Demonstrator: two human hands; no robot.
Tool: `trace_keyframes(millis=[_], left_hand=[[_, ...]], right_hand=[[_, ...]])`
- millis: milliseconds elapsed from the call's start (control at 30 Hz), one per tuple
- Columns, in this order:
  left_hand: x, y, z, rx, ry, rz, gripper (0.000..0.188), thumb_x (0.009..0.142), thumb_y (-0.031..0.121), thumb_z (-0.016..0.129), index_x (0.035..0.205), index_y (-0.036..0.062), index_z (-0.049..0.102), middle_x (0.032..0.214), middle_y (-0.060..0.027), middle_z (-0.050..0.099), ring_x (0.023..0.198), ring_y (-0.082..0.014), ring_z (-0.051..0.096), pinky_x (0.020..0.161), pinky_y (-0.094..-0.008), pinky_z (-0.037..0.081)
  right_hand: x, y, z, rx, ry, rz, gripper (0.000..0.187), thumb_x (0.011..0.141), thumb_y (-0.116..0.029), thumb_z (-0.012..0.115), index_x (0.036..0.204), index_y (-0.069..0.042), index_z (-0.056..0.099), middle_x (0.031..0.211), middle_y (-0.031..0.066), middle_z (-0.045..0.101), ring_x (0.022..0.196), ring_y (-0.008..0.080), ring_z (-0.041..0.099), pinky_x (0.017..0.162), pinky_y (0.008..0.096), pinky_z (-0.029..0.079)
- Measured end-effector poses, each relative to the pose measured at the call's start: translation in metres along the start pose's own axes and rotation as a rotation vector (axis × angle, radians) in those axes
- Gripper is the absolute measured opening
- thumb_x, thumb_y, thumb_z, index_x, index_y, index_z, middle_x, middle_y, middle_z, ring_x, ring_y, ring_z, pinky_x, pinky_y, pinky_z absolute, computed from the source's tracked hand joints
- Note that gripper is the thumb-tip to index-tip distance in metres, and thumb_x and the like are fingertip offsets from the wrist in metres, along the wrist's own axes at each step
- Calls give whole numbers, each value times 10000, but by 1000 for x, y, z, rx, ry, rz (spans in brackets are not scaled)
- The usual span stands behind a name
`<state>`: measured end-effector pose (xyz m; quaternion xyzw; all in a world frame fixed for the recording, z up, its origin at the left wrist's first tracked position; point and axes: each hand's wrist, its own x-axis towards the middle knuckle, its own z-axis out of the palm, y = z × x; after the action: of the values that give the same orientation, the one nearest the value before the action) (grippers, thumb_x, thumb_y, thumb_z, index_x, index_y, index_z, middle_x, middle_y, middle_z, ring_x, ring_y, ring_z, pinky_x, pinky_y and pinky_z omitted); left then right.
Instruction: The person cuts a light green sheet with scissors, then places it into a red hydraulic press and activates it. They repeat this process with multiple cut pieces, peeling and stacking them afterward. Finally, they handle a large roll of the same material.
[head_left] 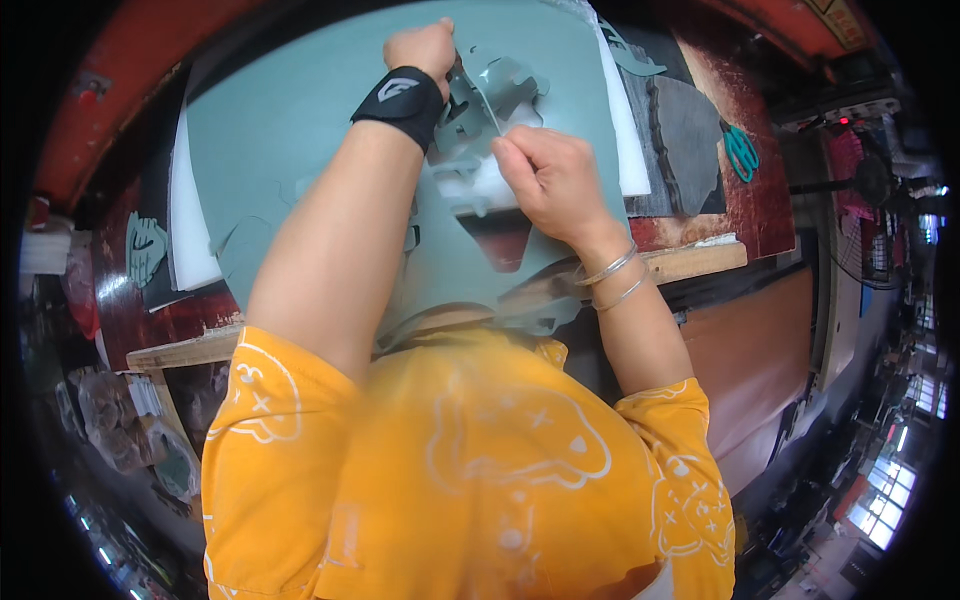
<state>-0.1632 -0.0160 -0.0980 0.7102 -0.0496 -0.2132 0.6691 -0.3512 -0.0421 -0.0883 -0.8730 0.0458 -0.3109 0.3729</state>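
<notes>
The tabletop (765, 215) bears a green sheet (310, 110); the right hand (555, 180) pinches a thin strip (490, 110); the left hand (420, 50) is fisted, contents unclear.

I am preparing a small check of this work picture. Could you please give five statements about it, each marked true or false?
1. The left hand appears higher in the picture than the right hand. True.
2. The right hand is spread open. False: it is curled closed.
3. The left arm wears a black band. True.
4. The green sheet has no openings. False: it has cut-out openings.
5. A teal-handled tool lies right of the green sheet. True.
</notes>
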Motion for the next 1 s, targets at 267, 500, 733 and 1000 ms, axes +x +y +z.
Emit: trace_keyframes(millis=[267, 500, 733, 1000], left_hand=[[-34, 30, 8, -69, -162, 191, 293, 846, 238, 639, 832, -53, 610, 642, -62, 605, 544, -125, 555, 537, -270, 457], [-134, 4, -66, 491, -888, 1186, 168, 704, 147, 692, 861, 108, 648, 834, -82, 636, 748, -273, 614, 683, -357, 497], [-137, -18, -77, 239, -564, 607, 248, 754, 185, 729, 900, 21, 616, 874, -88, 648, 791, -195, 640, 696, -313, 509], [-101, -16, -64, 77, -516, 55, 135, 840, 116, 668, 797, 10, 597, 681, 19, 588, 595, -31, 495, 524, -183, 405]], right_hand=[[-14, 5, -13, 36, 3, 247, 276, 902, -241, 536, 717, -37, 562, 620, 123, 559, 545, 256, 547, 505, 344, 431], [-1, 16, -33, 976, -78, 963, 576, 938, -484, 465, 1026, 81, 536, 856, 119, 617, 627, 140, 574, 561, 257, 485], [1, 8, -17, 833, -87, 734, 389, 826, -71, 636, 1179, 23, 500, 883, 37, 628, 724, 73, 557, 629, 214, 455], [-8, -2, -5, 788, 14, 710, 284, 830, -133, 658, 1057, 25, 595, 797, 19, 624, 678, 56, 530, 568, 215, 418]])
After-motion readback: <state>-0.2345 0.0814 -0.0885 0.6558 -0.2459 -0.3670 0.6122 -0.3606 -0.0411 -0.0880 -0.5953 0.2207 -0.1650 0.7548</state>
